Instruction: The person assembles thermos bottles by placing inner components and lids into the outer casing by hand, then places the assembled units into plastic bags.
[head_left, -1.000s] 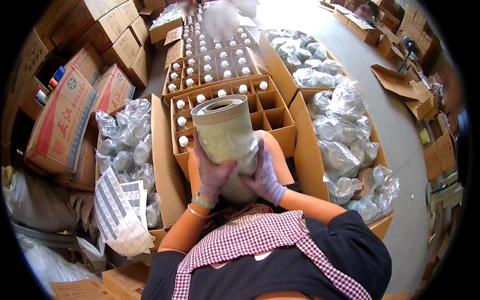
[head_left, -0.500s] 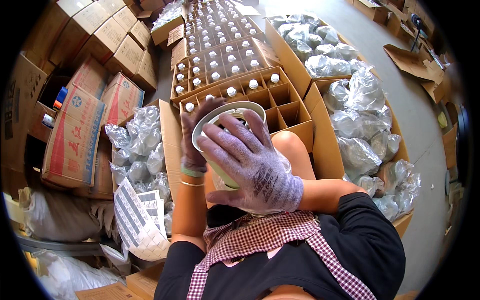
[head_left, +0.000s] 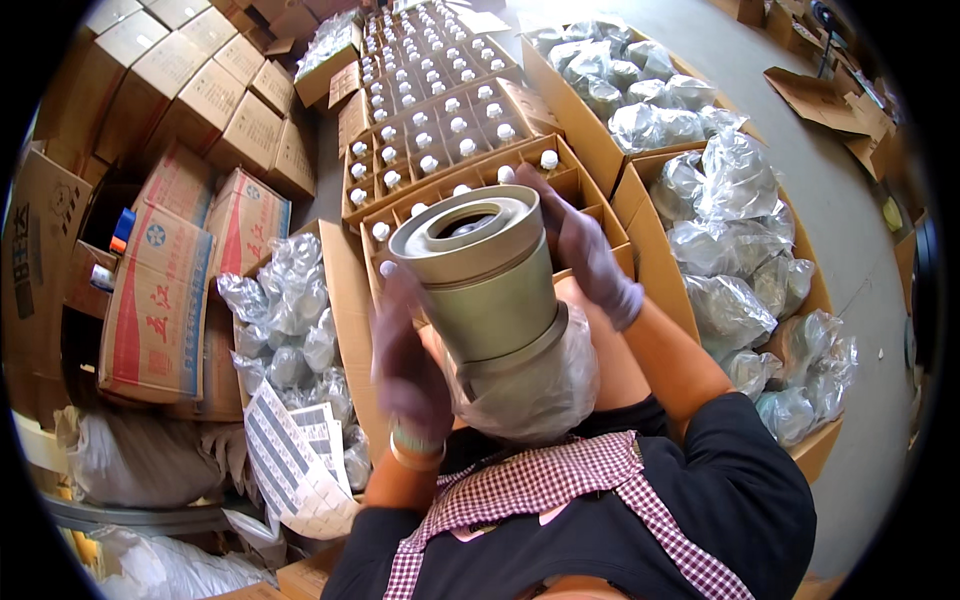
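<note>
An olive-grey ceramic-looking vessel (head_left: 495,305), cylindrical with a wide flared rim and a dark round opening, stands tilted between my thighs. Clear plastic bag (head_left: 545,395) is bunched around its lower end. My left hand (head_left: 410,350), in a purple-grey glove and blurred, is upright at the vessel's left side with fingers stretched out. On the other side my right hand (head_left: 590,250), also gloved, has extended fingers by the rim's right edge. Whether either palm touches the vessel is not clear.
Before me is a divided carton (head_left: 600,215) with white-capped bottles (head_left: 549,160); more such cartons stretch behind. Boxes of plastic-wrapped pieces stand right (head_left: 720,290) and left (head_left: 290,320). Printed label sheets (head_left: 290,450) lie on the left box. Stacked cartons (head_left: 160,320) stand further left.
My right hand has moved off the vessel's top to its right side, uncovering the rim and opening. My left hand has come down and nearer along the left side.
</note>
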